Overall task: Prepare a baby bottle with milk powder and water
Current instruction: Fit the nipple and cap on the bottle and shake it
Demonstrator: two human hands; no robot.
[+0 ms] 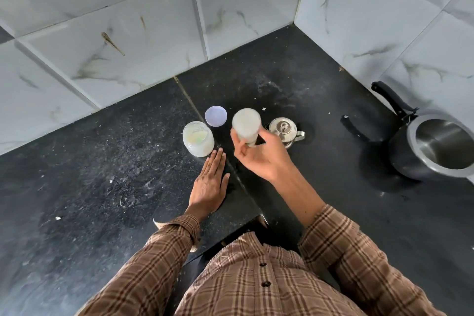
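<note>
My right hand (259,154) grips a baby bottle (246,124) above the black counter, raised and blurred, its contents milky white. Which end of the bottle faces me I cannot tell. My left hand (210,183) lies flat on the counter, fingers straight, just in front of an open clear jar of milk powder (198,141). The jar's pale lilac lid (216,116) lies loose behind it. A small steel kettle with a lid and knob (284,131) stands to the right of the bottle, partly hidden by my right hand.
A dark pressure cooker body (433,146) with a black handle stands open at the far right, and its second handle part (355,131) lies left of it. Tiled walls meet in a corner behind the counter (102,174). White specks dust the counter surface.
</note>
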